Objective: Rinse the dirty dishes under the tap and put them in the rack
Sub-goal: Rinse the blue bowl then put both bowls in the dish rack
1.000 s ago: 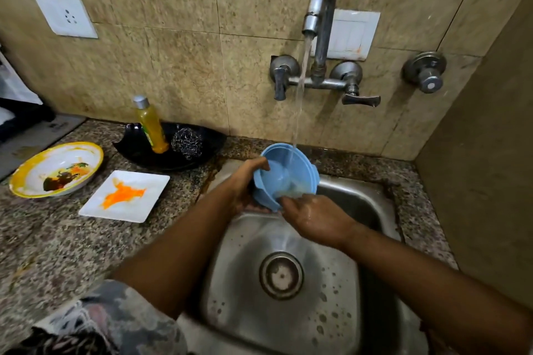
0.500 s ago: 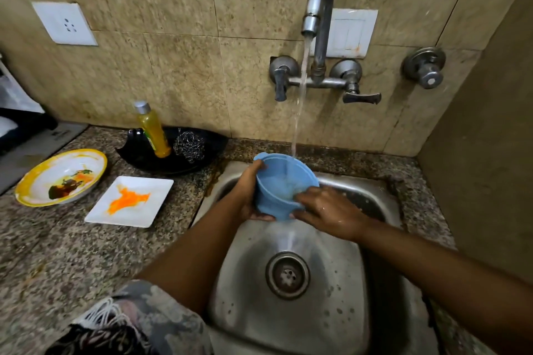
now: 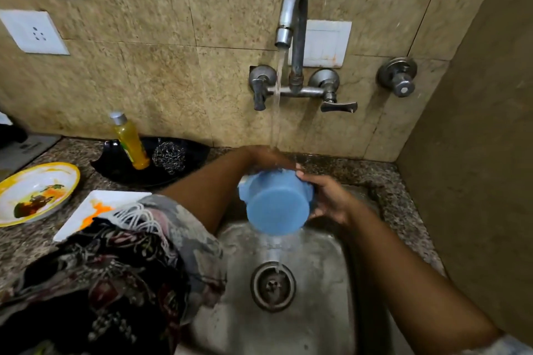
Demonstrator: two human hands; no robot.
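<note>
Head view, centre of the frame: I see both hands gripping a blue bowl [image 3: 277, 204] over the steel sink [image 3: 317, 282], its base turned toward me and its mouth facing the wall. My left hand [image 3: 265, 157] wraps the far rim from above, right where the stream from the tap [image 3: 292, 17] lands; my right hand [image 3: 328, 199] clasps the bowl's right side with its fingers curled round the edge. Water spills off the bowl's lower edge and falls onto the drain [image 3: 272, 285] below. At the left of the frame, on the speckled surface [image 3: 43, 251], sit two dirty dishes: a yellow-rimmed plate [image 3: 34, 193] smeared with dark and orange food, and just to its right a white square plate [image 3: 95, 210] with an orange stain, partly hidden by my patterned sleeve [image 3: 115, 268]. Behind them, against the tiled wall, a black tray [image 3: 178, 170] carries a yellow soap bottle [image 3: 129, 141] and a steel scrubber [image 3: 168, 157]. I can't see any rack.
</note>
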